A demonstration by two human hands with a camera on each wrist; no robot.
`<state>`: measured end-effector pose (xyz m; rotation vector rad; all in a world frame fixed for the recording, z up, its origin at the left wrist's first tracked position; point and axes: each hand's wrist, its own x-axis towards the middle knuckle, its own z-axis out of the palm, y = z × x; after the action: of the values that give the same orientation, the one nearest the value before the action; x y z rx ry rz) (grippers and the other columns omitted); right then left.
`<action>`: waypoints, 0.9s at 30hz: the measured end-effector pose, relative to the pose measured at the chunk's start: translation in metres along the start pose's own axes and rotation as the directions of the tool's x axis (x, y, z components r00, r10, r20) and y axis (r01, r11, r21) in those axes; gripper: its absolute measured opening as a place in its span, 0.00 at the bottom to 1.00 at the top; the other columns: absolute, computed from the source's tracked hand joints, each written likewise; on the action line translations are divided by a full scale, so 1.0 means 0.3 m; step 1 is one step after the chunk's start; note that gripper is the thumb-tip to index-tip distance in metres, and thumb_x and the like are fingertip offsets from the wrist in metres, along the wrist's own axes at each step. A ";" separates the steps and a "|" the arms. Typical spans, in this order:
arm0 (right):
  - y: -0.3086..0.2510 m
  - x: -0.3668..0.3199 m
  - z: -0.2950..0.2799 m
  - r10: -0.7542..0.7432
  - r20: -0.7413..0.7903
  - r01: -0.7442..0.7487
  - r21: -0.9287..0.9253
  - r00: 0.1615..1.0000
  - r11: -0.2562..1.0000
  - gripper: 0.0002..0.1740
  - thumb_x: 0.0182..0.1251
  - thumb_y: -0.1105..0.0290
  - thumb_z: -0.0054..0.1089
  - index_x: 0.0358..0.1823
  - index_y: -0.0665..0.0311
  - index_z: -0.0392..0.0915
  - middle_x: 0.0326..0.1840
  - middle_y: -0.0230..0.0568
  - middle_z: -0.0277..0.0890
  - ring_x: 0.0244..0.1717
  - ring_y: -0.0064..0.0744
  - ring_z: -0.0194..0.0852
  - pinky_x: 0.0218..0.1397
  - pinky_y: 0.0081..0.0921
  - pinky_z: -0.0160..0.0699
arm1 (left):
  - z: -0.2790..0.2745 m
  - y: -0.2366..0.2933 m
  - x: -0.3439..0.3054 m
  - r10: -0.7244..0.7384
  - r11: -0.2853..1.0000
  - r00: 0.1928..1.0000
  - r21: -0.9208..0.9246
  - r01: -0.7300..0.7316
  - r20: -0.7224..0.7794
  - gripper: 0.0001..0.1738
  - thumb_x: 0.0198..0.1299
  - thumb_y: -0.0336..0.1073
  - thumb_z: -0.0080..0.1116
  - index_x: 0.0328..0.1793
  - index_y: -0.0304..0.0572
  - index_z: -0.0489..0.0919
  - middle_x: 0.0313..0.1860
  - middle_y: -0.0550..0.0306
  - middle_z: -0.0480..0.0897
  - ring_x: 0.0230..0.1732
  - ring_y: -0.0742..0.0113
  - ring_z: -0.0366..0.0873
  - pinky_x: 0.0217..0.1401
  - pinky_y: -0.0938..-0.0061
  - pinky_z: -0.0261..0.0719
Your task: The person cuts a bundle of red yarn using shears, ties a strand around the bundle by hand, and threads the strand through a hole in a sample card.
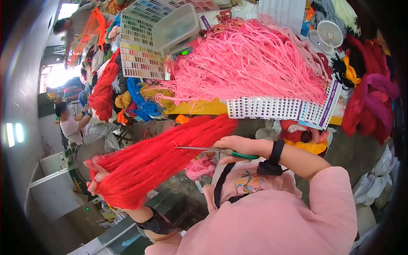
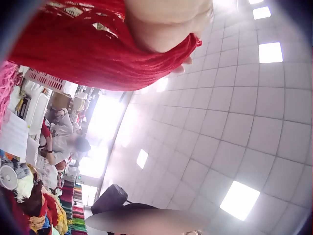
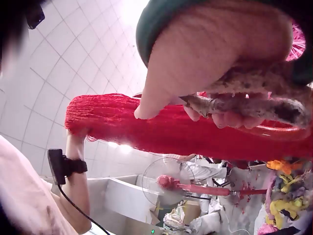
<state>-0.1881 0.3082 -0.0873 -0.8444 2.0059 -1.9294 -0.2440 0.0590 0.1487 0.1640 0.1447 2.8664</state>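
A long skein of bright red yarn [image 1: 161, 155] stretches across the front of the body. My left hand [image 1: 100, 175] grips its left end, with the yarn looped over the hand. In the left wrist view the red strands [image 2: 88, 54] wrap round that hand [image 2: 164, 22], and fingertips show beyond them. Scissors [image 1: 244, 156] with green handles are in my right hand [image 1: 240, 145], their blades pointing left across the skein. The right wrist view shows the right hand [image 3: 215, 46] close by the red yarn [image 3: 161, 129], the worn metal of the scissors [image 3: 244, 107] under its fingers.
Heaped pink yarn [image 1: 250, 59] covers the table ahead. A color chart [image 1: 142, 46], a plastic bin [image 1: 176, 27], dotted cards [image 1: 272, 107] and a small white fan [image 1: 330, 34] are around it. A seated person [image 1: 76, 123] is at the left, behind a standing fan [image 3: 168, 182].
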 end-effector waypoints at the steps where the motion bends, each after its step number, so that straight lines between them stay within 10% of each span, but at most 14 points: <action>1: -0.012 -0.007 -0.012 0.034 0.062 -0.034 0.011 0.998 0.999 0.27 0.50 0.57 0.57 0.46 0.68 0.64 0.37 0.51 0.66 0.40 0.49 0.64 0.42 0.35 0.64 | -0.016 0.002 0.005 0.002 1.000 1.000 -0.001 -0.002 0.003 0.25 0.60 0.34 0.30 0.65 0.46 0.49 0.28 0.62 0.70 0.33 0.77 0.66 0.35 0.81 0.62; 4: -0.040 -0.038 -0.044 0.035 0.093 -0.037 0.019 0.995 0.999 0.28 0.49 0.56 0.57 0.46 0.69 0.64 0.37 0.49 0.64 0.40 0.48 0.64 0.42 0.34 0.64 | -0.053 0.001 0.023 -0.231 0.964 0.959 -0.097 0.249 0.166 0.27 0.57 0.41 0.42 0.63 0.52 0.54 0.32 0.74 0.73 0.38 0.77 0.67 0.47 0.69 0.57; 10: -0.052 -0.167 -0.123 -0.031 -0.017 0.032 0.034 0.999 0.999 0.26 0.47 0.61 0.60 0.44 0.67 0.64 0.35 0.48 0.64 0.36 0.46 0.63 0.39 0.33 0.64 | -0.074 0.075 -0.021 -0.022 0.955 0.992 0.291 0.057 -0.121 0.25 0.55 0.37 0.45 0.61 0.45 0.59 0.30 0.73 0.73 0.38 0.77 0.66 0.46 0.71 0.59; 15: -0.051 -0.244 -0.140 -0.096 -0.203 0.122 0.119 0.975 0.985 0.25 0.48 0.66 0.58 0.47 0.68 0.63 0.36 0.46 0.64 0.39 0.42 0.63 0.41 0.31 0.64 | -0.163 0.139 -0.065 0.360 0.697 0.888 0.715 -0.053 -0.285 0.24 0.55 0.39 0.44 0.59 0.42 0.61 0.25 0.73 0.71 0.40 0.75 0.65 0.50 0.70 0.56; 19: -0.099 -0.232 -0.172 -0.124 -0.353 0.187 0.151 0.927 0.971 0.18 0.52 0.67 0.55 0.42 0.67 0.64 0.31 0.39 0.64 0.35 0.31 0.63 0.37 0.26 0.63 | -0.260 0.087 -0.057 -0.038 0.915 0.970 0.381 0.130 -0.238 0.25 0.56 0.40 0.43 0.60 0.42 0.60 0.24 0.72 0.71 0.41 0.73 0.64 0.52 0.69 0.54; 21: -0.153 -0.254 -0.224 0.248 -0.141 -0.091 0.673 0.958 0.734 0.11 0.55 0.66 0.50 0.36 0.64 0.64 0.25 0.30 0.60 0.28 0.20 0.59 0.30 0.20 0.62 | -0.283 0.040 -0.050 0.208 0.710 0.907 0.694 0.118 -0.367 0.26 0.55 0.39 0.44 0.62 0.46 0.59 0.29 0.69 0.71 0.44 0.70 0.64 0.57 0.66 0.51; 22: -0.141 -0.253 -0.218 0.210 -0.331 0.076 0.677 0.920 0.732 0.08 0.57 0.66 0.47 0.31 0.62 0.62 0.20 0.25 0.55 0.23 0.14 0.53 0.25 0.16 0.58 | -0.267 -0.016 -0.038 0.414 0.529 0.822 0.838 0.133 -0.391 0.27 0.55 0.38 0.44 0.62 0.47 0.59 0.33 0.66 0.72 0.46 0.69 0.63 0.61 0.62 0.48; 24: -0.113 -0.301 -0.257 0.321 -0.392 0.073 0.724 0.862 0.686 0.10 0.57 0.65 0.49 0.33 0.63 0.63 0.21 0.26 0.59 0.24 0.15 0.55 0.26 0.17 0.59 | -0.282 0.012 -0.041 0.351 0.657 0.835 0.747 0.103 -0.424 0.26 0.55 0.39 0.43 0.62 0.48 0.60 0.30 0.68 0.72 0.46 0.70 0.63 0.60 0.60 0.48; 25: -0.063 -0.326 -0.273 0.411 -0.537 0.003 0.610 0.737 0.792 0.13 0.55 0.63 0.52 0.36 0.62 0.65 0.23 0.27 0.61 0.23 0.14 0.57 0.26 0.15 0.61 | -0.333 0.067 -0.045 -0.162 0.767 0.976 0.603 0.219 -0.149 0.26 0.55 0.37 0.43 0.62 0.48 0.59 0.33 0.66 0.71 0.44 0.72 0.64 0.60 0.59 0.50; 27: 0.032 -0.397 -0.332 0.360 -0.820 -0.292 0.247 0.445 0.924 0.18 0.52 0.66 0.57 0.44 0.62 0.66 0.31 0.30 0.66 0.27 0.16 0.63 0.30 0.14 0.65 | -0.338 0.002 -0.036 -0.096 0.846 0.979 0.503 0.174 -0.177 0.27 0.55 0.40 0.45 0.62 0.49 0.59 0.30 0.73 0.69 0.40 0.78 0.64 0.56 0.64 0.53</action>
<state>-0.1481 0.4565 -0.1124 0.7182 2.2567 -2.3601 -0.2466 0.0470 0.0474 0.0409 0.9225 2.6250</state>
